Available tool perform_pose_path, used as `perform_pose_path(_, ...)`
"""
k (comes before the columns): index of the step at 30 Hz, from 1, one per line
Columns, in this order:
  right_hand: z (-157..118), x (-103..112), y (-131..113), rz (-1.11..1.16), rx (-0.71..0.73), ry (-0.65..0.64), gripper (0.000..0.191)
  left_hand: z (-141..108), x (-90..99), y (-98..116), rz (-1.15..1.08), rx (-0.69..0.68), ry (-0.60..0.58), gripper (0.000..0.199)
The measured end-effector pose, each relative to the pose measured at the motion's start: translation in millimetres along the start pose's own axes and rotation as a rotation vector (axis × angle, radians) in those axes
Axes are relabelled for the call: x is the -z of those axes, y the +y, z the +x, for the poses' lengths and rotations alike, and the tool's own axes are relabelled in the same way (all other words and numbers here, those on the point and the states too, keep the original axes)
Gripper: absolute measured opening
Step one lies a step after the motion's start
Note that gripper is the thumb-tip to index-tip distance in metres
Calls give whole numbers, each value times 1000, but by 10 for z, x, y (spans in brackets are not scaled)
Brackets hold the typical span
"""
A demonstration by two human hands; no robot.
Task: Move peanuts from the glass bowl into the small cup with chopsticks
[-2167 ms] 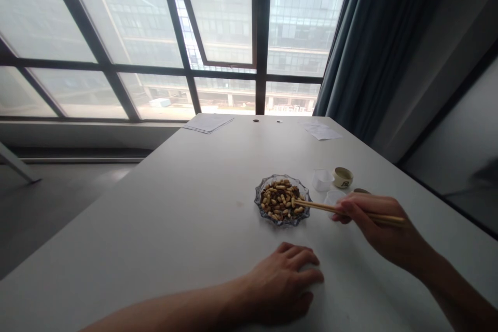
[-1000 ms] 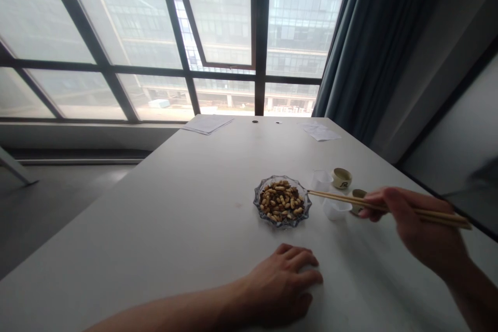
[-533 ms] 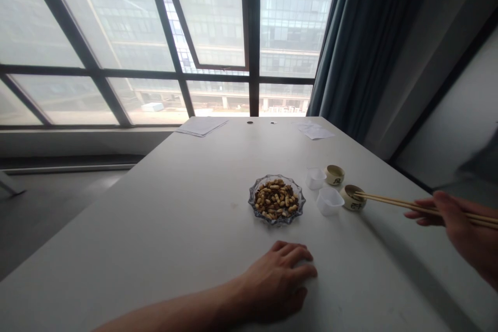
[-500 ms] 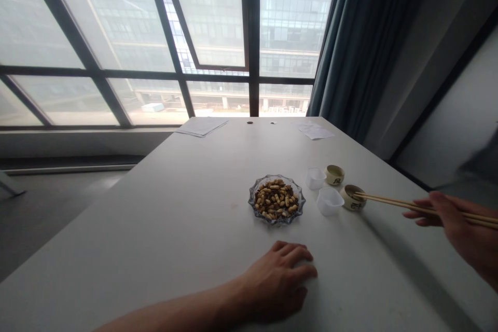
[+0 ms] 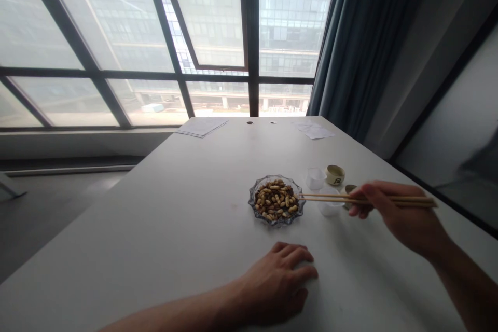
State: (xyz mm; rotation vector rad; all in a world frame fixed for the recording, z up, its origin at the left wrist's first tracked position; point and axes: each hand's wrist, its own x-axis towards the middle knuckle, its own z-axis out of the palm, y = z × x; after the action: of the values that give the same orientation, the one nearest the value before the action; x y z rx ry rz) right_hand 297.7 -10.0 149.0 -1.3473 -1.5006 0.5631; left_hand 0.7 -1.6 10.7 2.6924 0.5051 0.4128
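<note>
Wooden chopsticks (image 5: 327, 198) are held in my right hand (image 5: 392, 212), their tips at the right rim of a scalloped glass bowl (image 5: 277, 222). Peanuts in the shell (image 5: 278, 198), mixed with smaller dark pieces, fill the bowl. I see no peanut between the tips. My left hand (image 5: 282, 277) rests on the white table in front of the bowl, fingers loosely bent and apart, holding nothing visible. Behind the chopsticks are a clear plastic cup (image 5: 330, 209) and a small ceramic pot (image 5: 349, 190), the pot partly hidden by my right hand.
Another clear plastic cup (image 5: 315, 179) and a second cream pot with a dark character (image 5: 335, 176) stand right of the bowl. Papers (image 5: 202, 127) lie at the table's far left, more sheets (image 5: 315, 129) at the far right. Windows and a dark curtain (image 5: 350, 52) are beyond.
My right hand has moved left, carrying the chopstick tips from the nearer ceramic pot to the rim of the peanut bowl. My left hand has stayed almost still.
</note>
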Motion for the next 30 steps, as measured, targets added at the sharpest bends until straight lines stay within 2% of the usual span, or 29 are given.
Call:
perform_pose_path(2,72,-169,-9,-13,17,-162,59,3,-1,-1,5,-2,-4,32)
perform_pose_path(5,151,-358,-15,-66,16,-336,57,8,-1,1,16,-10,-2,32)
perform_pose_path(10,228,-500,-59,-91,8,-464,59,5,-6,4,12,-22,7,33)
perform_pose_path(18,247,-518,3,-81,-24,-439,61,10,6,8,2,-26,1,32)
perform_pose_path(25,219,-545,121,-5,-90,-302,67,10,6,10,22,-38,20,32)
perform_pose_path(30,231,-499,88,49,-98,-218,64,7,-5,2,24,-38,31,32)
